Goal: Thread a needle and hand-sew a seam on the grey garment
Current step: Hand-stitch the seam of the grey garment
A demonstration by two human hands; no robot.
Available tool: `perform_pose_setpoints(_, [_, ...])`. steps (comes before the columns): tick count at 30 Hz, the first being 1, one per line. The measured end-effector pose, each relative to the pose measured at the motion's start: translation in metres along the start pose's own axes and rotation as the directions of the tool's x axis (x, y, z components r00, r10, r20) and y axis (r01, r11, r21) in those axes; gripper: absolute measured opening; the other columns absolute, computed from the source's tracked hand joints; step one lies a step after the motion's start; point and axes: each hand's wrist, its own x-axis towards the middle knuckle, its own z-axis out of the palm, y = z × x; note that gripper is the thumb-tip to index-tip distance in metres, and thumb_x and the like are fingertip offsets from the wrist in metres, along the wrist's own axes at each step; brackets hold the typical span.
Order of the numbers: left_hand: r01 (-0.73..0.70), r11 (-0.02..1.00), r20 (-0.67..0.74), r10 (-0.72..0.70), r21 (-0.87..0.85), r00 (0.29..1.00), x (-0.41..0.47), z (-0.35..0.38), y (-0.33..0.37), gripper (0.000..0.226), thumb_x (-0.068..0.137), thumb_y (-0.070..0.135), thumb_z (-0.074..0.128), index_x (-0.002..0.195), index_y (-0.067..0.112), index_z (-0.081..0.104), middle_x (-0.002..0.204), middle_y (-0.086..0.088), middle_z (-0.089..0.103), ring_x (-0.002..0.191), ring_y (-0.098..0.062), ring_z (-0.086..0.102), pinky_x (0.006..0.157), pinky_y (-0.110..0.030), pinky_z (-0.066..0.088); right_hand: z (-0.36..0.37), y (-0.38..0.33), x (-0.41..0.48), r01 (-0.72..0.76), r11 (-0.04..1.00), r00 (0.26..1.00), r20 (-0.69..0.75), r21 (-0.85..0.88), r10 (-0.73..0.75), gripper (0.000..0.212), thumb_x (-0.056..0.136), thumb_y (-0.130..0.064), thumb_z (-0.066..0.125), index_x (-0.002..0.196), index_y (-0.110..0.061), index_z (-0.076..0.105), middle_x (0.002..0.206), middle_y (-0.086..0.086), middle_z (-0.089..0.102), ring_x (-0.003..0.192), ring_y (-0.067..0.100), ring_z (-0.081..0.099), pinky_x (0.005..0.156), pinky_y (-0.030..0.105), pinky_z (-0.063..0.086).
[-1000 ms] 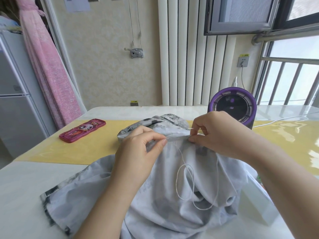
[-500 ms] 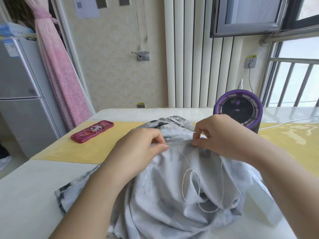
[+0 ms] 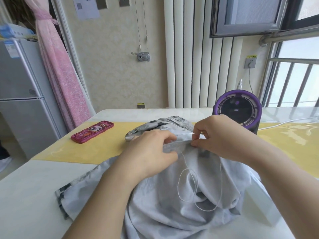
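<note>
Pinching the grey garment (image 3: 164, 207): left hand (image 3: 151, 152) its fold, right hand (image 3: 219, 135) the needle (image 3: 193, 133); pink case (image 3: 92, 131) closed.

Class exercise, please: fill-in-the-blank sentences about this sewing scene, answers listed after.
The right hand pinches a ____ at the folded edge of the grey garment.
The loose thread looped over the garment is ____.
The pink case lies on a ____ mat.
The round fan behind the right hand has a ____ rim.
Missing words: needle, white, yellow, purple.
</note>
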Motion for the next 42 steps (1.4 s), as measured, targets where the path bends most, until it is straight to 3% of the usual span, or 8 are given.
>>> perform_pose_setpoints(3, [-0.026,0.994,-0.096,0.016,-0.110,0.995,0.003,0.010,-0.004,0.008,0.083,0.034,0.063,0.090,0.034,0.068,0.090,0.018,0.068,0.087,0.000,0.059,0.081,-0.030,0.049,-0.003,0.000,0.000,0.002,1.000,1.000,0.002,-0.008,-0.002,0.016,0.085,-0.031,0.066,0.073,-0.031,0.056,0.059,-0.011,0.042,0.055,0.000,0.039,0.049,0.019,0.027])
perform_pose_setpoints(8, [-0.084,0.934,-0.192,0.016,-0.348,0.981,0.005,0.023,-0.011,0.008,0.085,0.021,0.067,0.079,0.024,0.070,0.058,0.025,0.060,0.060,0.010,0.053,0.058,-0.010,0.034,-0.002,0.005,0.002,-0.016,1.000,1.000,0.023,0.000,0.016,0.015,0.086,-0.030,0.066,0.074,-0.030,0.056,0.059,-0.013,0.040,0.055,-0.001,0.037,0.050,0.018,0.028])
perform_pose_setpoints(13, [-0.062,0.792,-0.199,-0.076,-0.608,0.977,0.009,0.038,-0.018,0.001,0.078,0.032,0.072,0.079,0.031,0.071,0.082,-0.002,0.072,0.078,-0.029,0.063,0.075,-0.040,0.050,0.009,0.011,0.006,-0.039,0.999,0.998,0.053,-0.008,0.039,0.010,0.086,-0.033,0.065,0.079,-0.030,0.058,0.063,-0.012,0.043,0.058,0.002,0.041,0.053,0.018,0.032])
perform_pose_setpoints(17, [-0.026,0.727,-0.142,-0.099,-0.686,0.985,0.007,0.042,-0.025,0.012,0.083,0.019,0.069,0.075,0.027,0.070,0.079,0.016,0.070,0.079,-0.004,0.061,0.078,-0.023,0.046,0.011,0.007,0.006,-0.061,0.997,0.998,0.028,0.040,0.060,0.015,0.093,-0.041,0.051,0.097,-0.028,0.049,0.069,-0.013,0.044,0.065,0.010,0.047,0.060,0.029,0.039])
perform_pose_setpoints(21, [0.010,0.650,-0.111,-0.145,-0.760,0.983,0.006,0.042,-0.026,0.008,0.084,0.016,0.068,0.079,0.022,0.070,0.071,0.020,0.068,0.069,0.008,0.059,0.067,-0.007,0.042,-0.003,-0.010,-0.002,0.008,0.993,0.989,-0.145,0.122,0.009,0.023,0.100,-0.023,0.033,0.108,-0.020,0.054,0.064,-0.012,0.045,0.061,0.011,0.045,0.059,0.030,0.035])
perform_pose_setpoints(23, [0.013,0.636,-0.113,-0.156,-0.771,0.981,0.007,0.042,-0.026,0.006,0.084,0.017,0.068,0.080,0.021,0.070,0.071,0.018,0.069,0.068,0.007,0.059,0.066,-0.007,0.042,-0.005,-0.021,-0.007,0.039,0.996,0.995,-0.093,0.086,-0.031,0.025,0.099,-0.019,0.035,0.105,-0.027,0.058,0.060,-0.014,0.040,0.059,0.008,0.045,0.059,0.028,0.041])
perform_pose_setpoints(27, [0.025,0.621,-0.108,-0.176,-0.783,0.979,0.006,0.043,-0.026,0.004,0.084,0.019,0.069,0.082,0.020,0.071,0.080,0.010,0.073,0.075,0.001,0.062,0.075,-0.014,0.046,0.006,-0.033,-0.012,0.027,0.998,0.996,0.087,-0.061,-0.022,0.025,0.097,-0.031,0.035,0.102,-0.031,0.060,0.085,-0.005,0.060,0.086,0.023,0.059,0.078,0.040,0.050])
perform_pose_setpoints(42, [0.016,0.600,-0.112,-0.176,-0.800,0.978,0.007,0.044,-0.025,0.008,0.084,0.016,0.069,0.078,0.022,0.069,0.072,0.016,0.071,0.072,0.006,0.062,0.072,-0.009,0.045,0.012,-0.033,-0.012,0.004,0.978,0.995,0.102,-0.209,0.018,0.029,0.096,-0.032,0.034,0.096,-0.026,0.063,0.094,0.000,0.064,0.090,0.026,0.060,0.075,0.037,0.050])
